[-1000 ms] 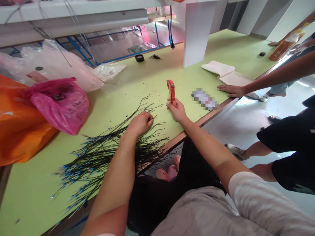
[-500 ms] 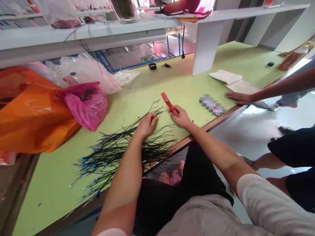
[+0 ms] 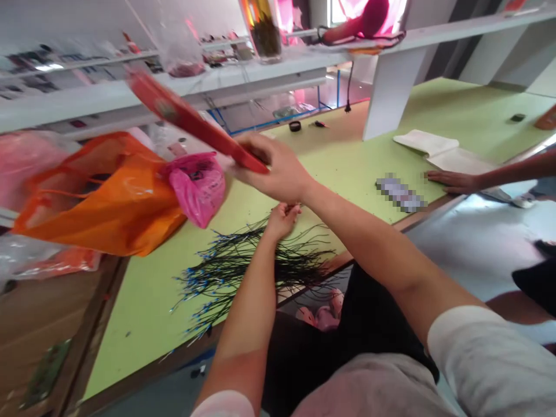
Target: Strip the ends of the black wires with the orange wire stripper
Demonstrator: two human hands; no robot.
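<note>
My right hand (image 3: 278, 171) is wrapped round a long, flat red hand tool (image 3: 186, 119) with a round metal pivot. The tool is raised above the table and points up to the left, blurred by motion. Below and behind that wrist, my left hand (image 3: 284, 220) pinches black wires near the tabletop. What exactly lies between its fingertips is partly hidden. A wide heap of thin black wires (image 3: 299, 272) spreads under and around my left forearm. Many wires have blue ends (image 3: 195, 281), which lie toward the left.
An orange bag (image 3: 104, 208) and a knotted pink bag (image 3: 197, 185) sit at the left. A white shelf (image 3: 299, 63) crosses behind. Beyond my right arm lie a blurred-out flat object (image 3: 399, 193), an open notebook (image 3: 434, 145) and another person's hand (image 3: 456, 180).
My right hand has lifted the red tool from the tabletop, up and to the left, closer to the camera. My left hand stays low by the wires. The view has turned left.
</note>
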